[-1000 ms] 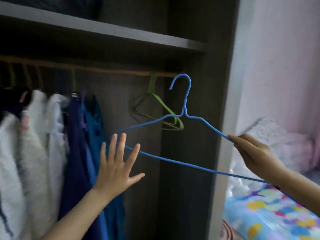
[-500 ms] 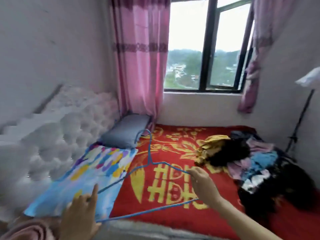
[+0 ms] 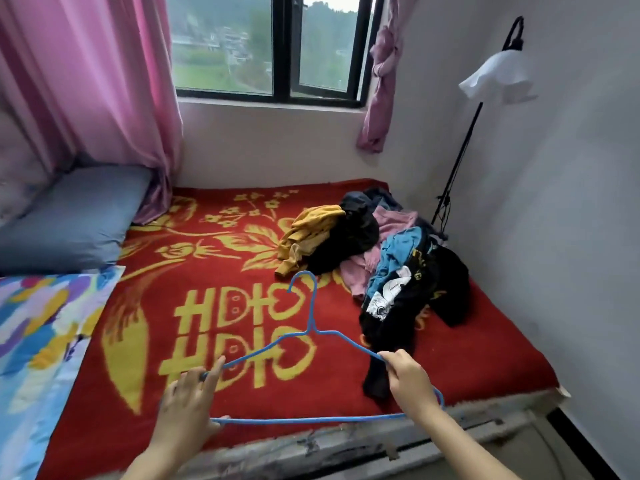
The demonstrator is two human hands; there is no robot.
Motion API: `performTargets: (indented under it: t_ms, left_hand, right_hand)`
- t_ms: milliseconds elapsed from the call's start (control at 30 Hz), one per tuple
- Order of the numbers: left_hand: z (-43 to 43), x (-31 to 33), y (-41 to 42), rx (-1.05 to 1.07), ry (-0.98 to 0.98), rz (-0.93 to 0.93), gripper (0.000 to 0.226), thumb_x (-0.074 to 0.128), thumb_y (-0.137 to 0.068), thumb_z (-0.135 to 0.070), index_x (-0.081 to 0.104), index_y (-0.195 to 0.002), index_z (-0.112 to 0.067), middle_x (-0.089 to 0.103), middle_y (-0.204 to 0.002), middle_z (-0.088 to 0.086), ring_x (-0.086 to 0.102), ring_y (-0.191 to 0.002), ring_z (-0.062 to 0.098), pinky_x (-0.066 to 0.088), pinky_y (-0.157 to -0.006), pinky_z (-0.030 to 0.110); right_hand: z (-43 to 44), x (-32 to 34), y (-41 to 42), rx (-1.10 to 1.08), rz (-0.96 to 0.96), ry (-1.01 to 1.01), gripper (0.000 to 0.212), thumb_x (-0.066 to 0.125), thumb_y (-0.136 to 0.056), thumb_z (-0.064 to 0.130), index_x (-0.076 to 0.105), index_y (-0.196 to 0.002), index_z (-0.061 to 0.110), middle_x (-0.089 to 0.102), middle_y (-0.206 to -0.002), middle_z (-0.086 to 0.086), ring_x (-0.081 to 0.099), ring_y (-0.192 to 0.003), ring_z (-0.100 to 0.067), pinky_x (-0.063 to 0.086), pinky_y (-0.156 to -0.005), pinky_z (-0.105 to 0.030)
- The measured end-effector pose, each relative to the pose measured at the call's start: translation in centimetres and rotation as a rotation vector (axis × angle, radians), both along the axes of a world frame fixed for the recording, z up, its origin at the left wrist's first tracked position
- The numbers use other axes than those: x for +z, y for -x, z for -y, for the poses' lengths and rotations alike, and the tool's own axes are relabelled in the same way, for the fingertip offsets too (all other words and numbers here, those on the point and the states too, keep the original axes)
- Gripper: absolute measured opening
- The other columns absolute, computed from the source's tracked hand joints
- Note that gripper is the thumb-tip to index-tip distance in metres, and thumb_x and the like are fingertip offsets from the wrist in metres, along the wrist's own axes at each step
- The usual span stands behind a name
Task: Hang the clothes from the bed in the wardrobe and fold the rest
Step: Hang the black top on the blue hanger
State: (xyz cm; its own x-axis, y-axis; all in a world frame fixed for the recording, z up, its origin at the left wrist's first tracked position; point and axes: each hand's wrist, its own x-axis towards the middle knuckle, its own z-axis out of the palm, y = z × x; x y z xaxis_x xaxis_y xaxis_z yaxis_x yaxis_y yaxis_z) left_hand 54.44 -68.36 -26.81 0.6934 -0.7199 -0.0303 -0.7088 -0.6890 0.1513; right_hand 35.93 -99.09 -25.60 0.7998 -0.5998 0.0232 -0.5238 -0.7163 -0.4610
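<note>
A blue wire hanger (image 3: 311, 323) is held over the near edge of the bed (image 3: 485, 362), its hook pointing away from me. My left hand (image 3: 192, 400) holds its left corner, fingers around the wire. My right hand (image 3: 410, 382) grips its right shoulder. A heap of clothes (image 3: 377, 258) lies on the bed's right side: a yellow garment (image 3: 308, 233), black pieces, a pink one and a blue one. A black garment with a white print (image 3: 391, 299) trails toward my right hand.
The red bedspread carries a yellow pattern. A blue-grey pillow (image 3: 69, 220) and a multicoloured pillow (image 3: 38, 327) lie at the left. Pink curtains (image 3: 86, 81) frame the window (image 3: 277, 46). A floor lamp (image 3: 485, 98) stands in the right corner by the wall.
The view has swung from the wardrobe to the bed. The hanger came along in my right hand, and my left hand, open before, now holds its left corner.
</note>
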Motion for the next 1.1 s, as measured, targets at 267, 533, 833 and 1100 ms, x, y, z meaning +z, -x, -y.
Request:
performTargets:
  t_ms: [267,533,833,1100]
  left_hand:
    - [7.5,-5.0,-15.0,0.405,-0.28,-0.135,0.133,0.068,-0.06,-0.072,-0.022,-0.144,-0.021,-0.007,-0.155,0.018,-0.006,-0.143,0.039,0.015,-0.111,0.057]
    - [21.6,-10.3,-14.8,0.126,-0.333,-0.225,0.096,0.046,-0.081,-0.071,-0.007,-0.15,-0.029,-0.007,-0.157,0.01,-0.005,-0.145,0.026,0.013,-0.114,0.048]
    - [32.9,-10.4,-13.0,-0.006,-0.303,-0.275,0.074,0.031,-0.091,-0.063,0.004,-0.151,-0.029,0.011,-0.157,0.003,0.009,-0.144,0.017,0.018,-0.113,0.036]
    - [37.7,-11.8,-11.0,0.229,-0.258,-0.466,0.069,0.035,-0.094,-0.058,0.012,-0.15,-0.026,0.022,-0.153,0.003,0.019,-0.141,0.016,0.024,-0.11,0.029]
  right_hand:
    - [7.2,-2.9,-20.7,0.126,-0.34,0.036,0.06,0.047,-0.094,0.03,0.021,-0.149,0.026,0.028,-0.149,-0.003,0.026,-0.138,-0.016,0.027,-0.11,-0.035]
    - [15.6,-6.1,-16.9,-0.03,-0.546,-0.043,0.044,0.043,-0.096,0.032,0.039,-0.14,0.026,0.029,-0.148,-0.004,0.026,-0.137,-0.019,0.029,-0.106,-0.033]
    - [25.4,-8.5,-12.3,-0.361,-0.531,-0.278,0.049,0.046,-0.096,0.039,0.039,-0.139,0.019,0.039,-0.14,-0.007,0.037,-0.129,-0.024,0.036,-0.102,-0.033]
    - [32.5,-14.8,-15.3,-0.573,-0.423,-0.601,0.065,0.06,-0.088,0.041,0.037,-0.136,0.003,0.044,-0.134,-0.021,0.042,-0.126,-0.035,0.034,-0.101,-0.036]
